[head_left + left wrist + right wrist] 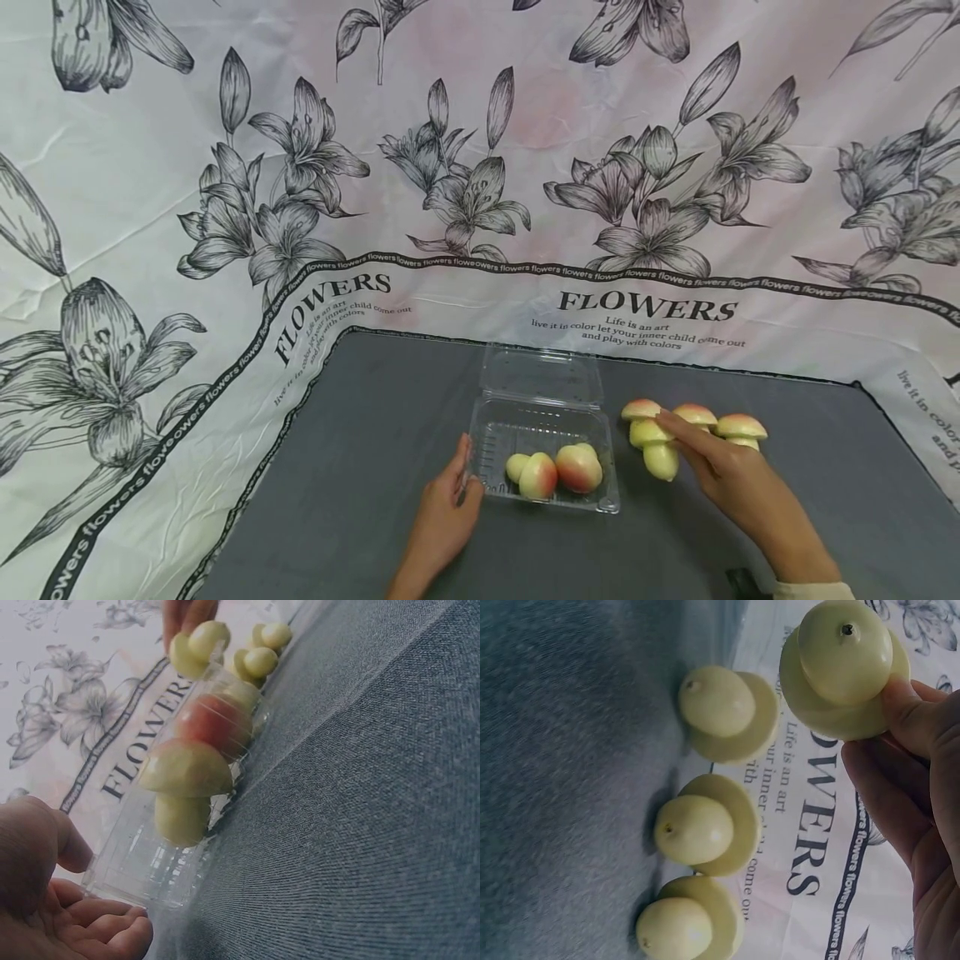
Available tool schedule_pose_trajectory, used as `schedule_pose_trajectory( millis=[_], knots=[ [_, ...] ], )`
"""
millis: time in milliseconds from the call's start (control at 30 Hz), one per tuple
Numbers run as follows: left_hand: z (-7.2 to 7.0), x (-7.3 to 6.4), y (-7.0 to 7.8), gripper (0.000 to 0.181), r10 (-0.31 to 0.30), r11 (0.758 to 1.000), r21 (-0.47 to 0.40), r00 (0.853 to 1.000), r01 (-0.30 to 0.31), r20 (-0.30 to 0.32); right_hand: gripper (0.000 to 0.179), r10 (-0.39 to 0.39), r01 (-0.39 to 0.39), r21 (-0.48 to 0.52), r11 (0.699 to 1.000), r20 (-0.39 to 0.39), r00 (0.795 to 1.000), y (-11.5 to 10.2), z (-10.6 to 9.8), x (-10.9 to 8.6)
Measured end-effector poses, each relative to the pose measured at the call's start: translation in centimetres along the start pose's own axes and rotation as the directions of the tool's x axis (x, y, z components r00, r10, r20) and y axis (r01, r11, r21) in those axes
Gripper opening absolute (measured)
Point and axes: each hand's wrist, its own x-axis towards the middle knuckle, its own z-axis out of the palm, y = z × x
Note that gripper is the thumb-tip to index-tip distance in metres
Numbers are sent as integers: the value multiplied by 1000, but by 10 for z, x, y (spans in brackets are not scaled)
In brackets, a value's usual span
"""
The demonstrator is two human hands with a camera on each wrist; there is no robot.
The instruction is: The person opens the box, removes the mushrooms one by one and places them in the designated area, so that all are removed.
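Note:
My right hand (720, 467) pinches a toy mushroom (845, 660), pale yellow-green with a stubby stem, by the edge of its cap. In the right wrist view it is raised above the table, stem end toward the camera. Three more mushrooms stand in a row beside it, one of them this mushroom (694, 829) in the middle. At its left edge, a clear plastic clamshell box (495, 425) is gripped between the thumb and fingers of my left hand (444, 508). Inside the box lie two mushrooms, one on its side (537, 477) and a redder one (579, 468).
The box's transparent lid (542, 375) is folded back, away from me. A dark grey cloth surface (360, 467) lies under everything, bordered by a white flower-printed sheet (465, 192) at the back and sides. A small black object (742, 582) is near the right forearm.

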Motion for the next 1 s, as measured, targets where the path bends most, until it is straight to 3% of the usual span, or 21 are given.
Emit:
schedule_pose_trajectory(
  millis=[267,667,1000],
  knots=[
    [0,0,0,66,-5,1000,1,1000,5,2,45,64,-64,7,998,47,997,2,0,-16],
    [0,-1,1,66,0,1000,4,1000,0,4,53,21,-21,-6,1000,35,999,0,9,-25],
    [0,-1,1,65,15,1000,-4,1000,-15,0,55,45,-44,-26,999,31,999,-2,15,-30]
  ],
)
